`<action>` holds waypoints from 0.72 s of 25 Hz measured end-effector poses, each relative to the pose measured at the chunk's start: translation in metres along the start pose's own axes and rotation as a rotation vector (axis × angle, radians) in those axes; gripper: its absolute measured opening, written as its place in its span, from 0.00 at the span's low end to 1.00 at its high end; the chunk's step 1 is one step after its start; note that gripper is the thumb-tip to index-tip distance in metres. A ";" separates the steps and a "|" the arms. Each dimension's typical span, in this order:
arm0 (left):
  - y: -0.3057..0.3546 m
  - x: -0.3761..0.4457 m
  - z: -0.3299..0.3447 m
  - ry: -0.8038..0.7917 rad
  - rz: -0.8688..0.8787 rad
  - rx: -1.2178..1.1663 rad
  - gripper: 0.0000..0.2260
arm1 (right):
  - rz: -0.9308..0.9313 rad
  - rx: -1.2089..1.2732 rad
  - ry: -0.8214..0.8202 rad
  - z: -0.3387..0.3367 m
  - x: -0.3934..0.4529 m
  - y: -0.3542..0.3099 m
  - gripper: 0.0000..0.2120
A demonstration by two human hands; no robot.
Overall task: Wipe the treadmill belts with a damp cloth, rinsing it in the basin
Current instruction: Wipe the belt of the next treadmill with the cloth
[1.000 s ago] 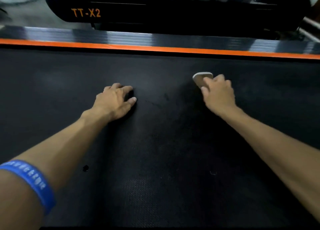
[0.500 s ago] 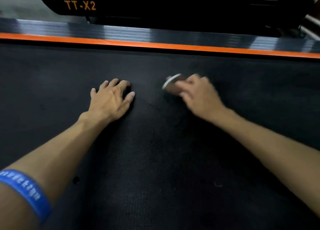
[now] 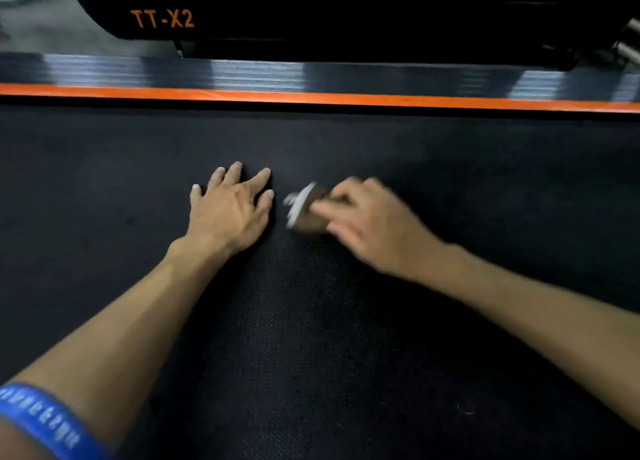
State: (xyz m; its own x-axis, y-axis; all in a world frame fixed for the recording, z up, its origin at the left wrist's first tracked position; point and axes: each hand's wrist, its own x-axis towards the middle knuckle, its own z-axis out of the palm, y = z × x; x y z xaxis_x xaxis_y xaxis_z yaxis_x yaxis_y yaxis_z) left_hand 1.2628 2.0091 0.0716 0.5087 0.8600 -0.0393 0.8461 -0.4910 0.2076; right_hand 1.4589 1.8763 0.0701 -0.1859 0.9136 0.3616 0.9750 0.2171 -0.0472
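The black textured treadmill belt [image 3: 311, 355] fills most of the view. My left hand [image 3: 230, 210] lies flat on it, fingers straight and spread. Just to its right, my right hand [image 3: 367, 224] grips a small white-and-brown cleaning pad [image 3: 303, 206] and holds it against the belt. The pad and the right hand are blurred by motion. The pad's lower part is hidden by my fingers.
An orange stripe [image 3: 311, 97] and a grey ribbed side rail [image 3: 242, 73] run along the belt's far edge. Beyond the rail sits a black treadmill frame [image 3: 311, 19] marked TT-X2. Metal tubes [image 3: 628, 40] show at the top right. A blue wristband [image 3: 45, 421] circles my left forearm.
My right hand has swept the pad leftward across the belt, close to my left hand. My left hand has stayed planted, its fingers now spread flatter.
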 end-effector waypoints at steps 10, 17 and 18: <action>0.007 0.005 -0.003 0.093 0.014 0.067 0.18 | 0.374 0.087 0.025 0.022 0.041 0.006 0.15; 0.007 0.004 -0.005 0.093 0.008 0.028 0.18 | 0.317 -0.044 0.045 0.009 0.034 0.084 0.17; 0.007 0.004 -0.005 0.092 0.007 0.026 0.18 | 0.529 -0.093 0.056 0.003 0.031 0.112 0.17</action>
State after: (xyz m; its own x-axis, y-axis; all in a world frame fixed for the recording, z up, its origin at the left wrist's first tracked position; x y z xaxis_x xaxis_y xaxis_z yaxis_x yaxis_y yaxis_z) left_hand 1.2702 2.0101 0.0777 0.4991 0.8650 0.0520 0.8470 -0.4996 0.1816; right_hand 1.5618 1.9303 0.0731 0.3374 0.8698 0.3601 0.9410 -0.3011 -0.1546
